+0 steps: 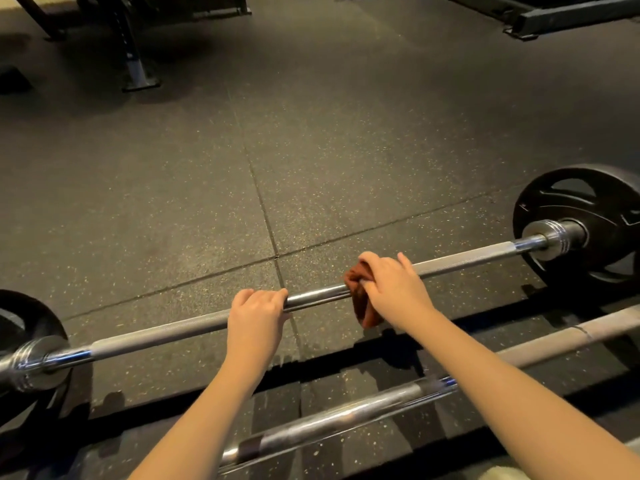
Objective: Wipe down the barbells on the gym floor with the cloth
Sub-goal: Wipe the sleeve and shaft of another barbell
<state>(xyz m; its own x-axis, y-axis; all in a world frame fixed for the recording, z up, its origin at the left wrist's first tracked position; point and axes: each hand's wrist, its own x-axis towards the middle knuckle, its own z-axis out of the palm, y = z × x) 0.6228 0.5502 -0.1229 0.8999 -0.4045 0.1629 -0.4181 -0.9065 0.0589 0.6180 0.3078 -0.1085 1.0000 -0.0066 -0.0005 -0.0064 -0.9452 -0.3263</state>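
Left hand (256, 311) curls over barbell (180, 327) shaft – fingers wrapped. Right hand (391, 289) grips brown cloth (360, 303) bunched around shaft, just beside left.

Barbells: two, a loaded barbell (166, 332) and a bare bar (329, 420) nearer the person
Weight plates: two, a left plate (34, 313) and a right plate (530, 216)
Cloths: one cloth (360, 306)
Hands: two, left hand (256, 313) and right hand (391, 289)
Equipment frames: two, a left frame (135, 64) and a right frame (561, 15)
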